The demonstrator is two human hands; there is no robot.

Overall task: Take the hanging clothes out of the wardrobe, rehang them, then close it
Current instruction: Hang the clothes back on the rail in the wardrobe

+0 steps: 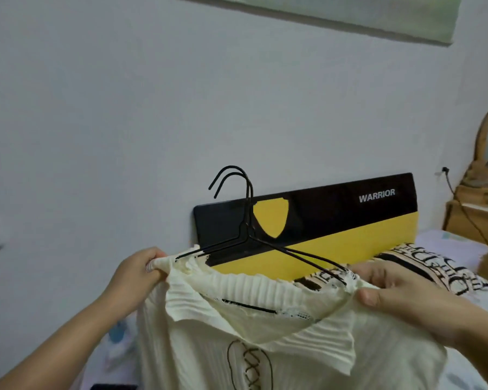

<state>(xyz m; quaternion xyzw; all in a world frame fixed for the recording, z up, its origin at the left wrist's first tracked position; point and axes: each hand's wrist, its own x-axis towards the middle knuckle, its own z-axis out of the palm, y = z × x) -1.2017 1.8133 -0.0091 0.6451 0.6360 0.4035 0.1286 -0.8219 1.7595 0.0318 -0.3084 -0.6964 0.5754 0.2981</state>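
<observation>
- Nearest: cream ribbed top (279, 347), out of the wardrobe, held up over a bed (462, 372).
- Left hand (137, 273) pinches one shoulder edge; right hand (400, 288) pinches the other.
- Two black wire hangers (247, 220) sit in the neckline, hooks upright; seating looks unfinished.
- Beyond: patterned garment (434, 266) lying on the bed, black-and-yellow box (335, 220) against the wall.
- Wardrobe not in view; rehanging and closing apparently remain.

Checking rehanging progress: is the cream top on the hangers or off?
On: black wire hangers run inside the cream top neckline, hooks above.
</observation>
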